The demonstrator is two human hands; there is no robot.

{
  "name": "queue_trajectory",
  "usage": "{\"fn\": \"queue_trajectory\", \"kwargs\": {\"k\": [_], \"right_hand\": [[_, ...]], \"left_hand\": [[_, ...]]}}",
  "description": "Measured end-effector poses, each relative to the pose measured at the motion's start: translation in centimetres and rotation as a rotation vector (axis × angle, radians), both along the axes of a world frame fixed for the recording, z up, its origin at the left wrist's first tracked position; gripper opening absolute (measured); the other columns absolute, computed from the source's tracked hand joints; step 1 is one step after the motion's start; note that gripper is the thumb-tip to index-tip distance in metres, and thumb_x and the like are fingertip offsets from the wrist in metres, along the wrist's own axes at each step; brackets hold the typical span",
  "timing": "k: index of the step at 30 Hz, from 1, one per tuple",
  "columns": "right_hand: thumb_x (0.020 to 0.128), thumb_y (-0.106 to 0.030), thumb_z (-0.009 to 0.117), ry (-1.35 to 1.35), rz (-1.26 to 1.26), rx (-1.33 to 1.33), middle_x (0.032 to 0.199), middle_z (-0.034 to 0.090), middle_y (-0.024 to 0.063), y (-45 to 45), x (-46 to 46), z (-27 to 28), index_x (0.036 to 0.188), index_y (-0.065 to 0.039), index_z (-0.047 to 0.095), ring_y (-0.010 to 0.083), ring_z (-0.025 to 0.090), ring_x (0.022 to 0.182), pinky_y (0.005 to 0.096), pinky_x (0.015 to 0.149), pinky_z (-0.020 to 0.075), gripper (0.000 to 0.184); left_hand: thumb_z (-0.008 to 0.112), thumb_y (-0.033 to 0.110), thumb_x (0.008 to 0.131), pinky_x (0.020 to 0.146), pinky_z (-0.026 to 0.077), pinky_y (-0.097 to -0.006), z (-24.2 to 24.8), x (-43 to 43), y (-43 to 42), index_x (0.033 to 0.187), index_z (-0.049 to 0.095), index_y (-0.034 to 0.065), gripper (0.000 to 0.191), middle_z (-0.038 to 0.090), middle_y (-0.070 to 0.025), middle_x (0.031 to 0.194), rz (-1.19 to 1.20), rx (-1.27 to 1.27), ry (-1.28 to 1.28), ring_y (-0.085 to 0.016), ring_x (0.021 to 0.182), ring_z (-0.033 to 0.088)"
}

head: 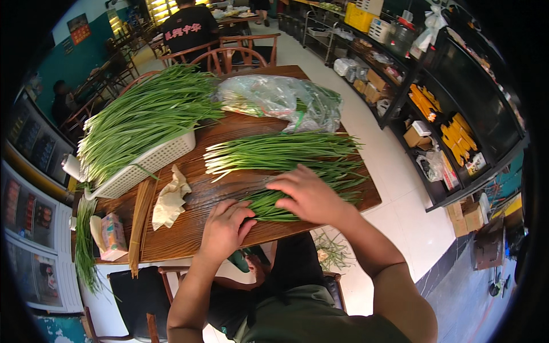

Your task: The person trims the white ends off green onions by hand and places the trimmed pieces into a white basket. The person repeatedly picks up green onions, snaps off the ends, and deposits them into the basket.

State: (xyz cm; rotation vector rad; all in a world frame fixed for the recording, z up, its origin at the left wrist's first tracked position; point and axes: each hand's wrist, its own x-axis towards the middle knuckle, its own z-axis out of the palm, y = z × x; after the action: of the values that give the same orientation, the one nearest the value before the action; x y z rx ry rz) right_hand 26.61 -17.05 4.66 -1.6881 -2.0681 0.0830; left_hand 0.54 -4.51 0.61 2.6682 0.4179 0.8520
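My left hand [229,225] rests at the table's near edge, its fingers curled at the root ends of a small bunch of garlic chives [272,206]. Those root ends are mostly hidden by the fingers. Over the same bunch lies my right hand [311,195], palm down, with thumb and index finger spread on the leaves. Just beyond it, a larger layer of garlic chives [279,152] stretches across the table, pale ends to the left and green tips to the right.
On the wooden table [206,188] stand a white perforated basket [146,165] heaped with chives and a clear plastic bag [274,94] of more. Crumpled paper [171,197], thin sticks [141,223] and a tissue pack [113,236] lie left. Chive scraps [332,253] litter the floor. A person [191,30] sits beyond.
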Motion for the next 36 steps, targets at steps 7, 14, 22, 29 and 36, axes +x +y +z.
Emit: {"fn": "queue_trajectory", "kwargs": {"k": [7,14,22,29,36], "right_hand": [[0.094,-0.012,0.081,-0.097,0.000,0.116,0.107,0.071,0.0004,-0.2,2.2,0.2,0.104,-0.018,0.082,0.0269,0.069,0.106,0.0446,0.101,0.0509,0.011],[0.089,-0.002,0.080,-0.086,-0.116,0.050,0.105,0.066,0.0046,-5.1,1.4,0.5,0.097,-0.017,0.079,0.0303,0.068,0.095,0.0436,0.087,0.0536,0.017],[0.097,-0.008,0.077,-0.056,-0.759,-0.002,0.109,0.076,0.0111,-15.3,6.9,5.1,0.110,-0.008,0.081,0.0359,0.074,0.100,0.0455,0.086,0.0604,0.013],[0.087,-0.043,0.092,-0.021,-0.255,0.138,0.154,0.064,0.0187,-10.7,2.2,0.1,0.148,-0.009,0.067,0.0447,0.058,0.144,0.0570,0.123,0.0464,0.074],[0.109,-0.067,0.056,-0.008,-0.120,-0.105,0.137,0.072,0.0198,1.3,-2.8,-1.6,0.140,-0.002,0.071,0.0407,0.063,0.135,0.0665,0.121,0.0408,0.074]], "left_hand": [[0.088,0.012,0.091,0.107,0.057,-0.0466,-0.9,-0.4,0.7,0.106,0.077,0.0085,0.019,0.082,-0.0089,0.120,-0.015,-0.091,-0.061,-0.034,0.121,0.073],[0.086,0.011,0.093,0.100,0.062,-0.0461,-0.8,-0.3,1.0,0.104,0.077,0.0065,0.016,0.082,-0.0110,0.118,-0.042,-0.103,-0.078,-0.035,0.117,0.075],[0.085,0.009,0.094,0.096,0.064,-0.0451,-0.9,-0.6,1.1,0.104,0.077,0.0054,0.014,0.082,-0.0121,0.118,-0.070,-0.112,-0.101,-0.035,0.113,0.076],[0.087,0.005,0.092,0.094,0.064,-0.0458,-0.4,-2.3,1.5,0.111,0.076,0.0058,0.022,0.082,-0.0131,0.119,-0.185,-0.098,-0.035,-0.037,0.113,0.077],[0.086,0.003,0.093,0.095,0.065,-0.0479,-0.6,-2.5,0.6,0.122,0.074,0.0056,0.031,0.082,-0.0156,0.121,-0.094,-0.124,-0.037,-0.039,0.112,0.078]]}}
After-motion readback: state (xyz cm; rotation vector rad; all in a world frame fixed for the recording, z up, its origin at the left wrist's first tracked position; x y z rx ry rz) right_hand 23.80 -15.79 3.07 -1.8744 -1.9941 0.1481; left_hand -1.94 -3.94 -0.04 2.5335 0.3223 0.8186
